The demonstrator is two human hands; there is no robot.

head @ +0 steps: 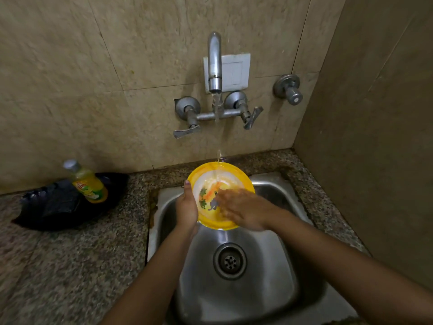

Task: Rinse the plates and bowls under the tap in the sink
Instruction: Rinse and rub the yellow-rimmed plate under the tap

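A yellow-rimmed plate [206, 171] with a white centre and a printed picture is held tilted above the steel sink [269, 273]. Water runs from the tap [215, 64] onto its upper part. My left hand [186, 208] grips the plate's left edge, thumb on the rim. My right hand [243, 211] lies flat on the plate's face, fingers spread and blurred. No other plates or bowls are in view.
A yellow dish-soap bottle [90, 184] stands on a black plastic bag [58, 207] on the granite counter [70, 266] to the left. Two lever handles [187, 132] flank the tap; a separate valve [289, 89] sits on the wall right. The drain [230, 261] is open.
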